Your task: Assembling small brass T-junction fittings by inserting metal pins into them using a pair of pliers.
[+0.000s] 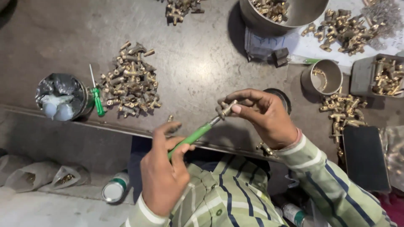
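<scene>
- A small tin can lined with crumpled foil stands far to the left of the big pile of brass fittings, with pale round things inside it.
- A second green screwdriver lies between that can and the pile, just beside the can.
- The big pile sits on the dark metal table, up and left from the two hands.
- The left hand is below and right of the pile; its fingers are closed around the handle of a green screwdriver, which points up and to the right.
- The tip of this screwdriver touches a small brass fitting, to the right of the pile (just over the table edge).
- The right hand pinches this fitting between thumb and fingers.
- A large steel bowl with more brass parts stands well to the upper right of the pile.
- A small steel cup stands further right, with loose brass pieces below it.
- A black flat case lies farthest right of the pile, at the table edge.
</scene>
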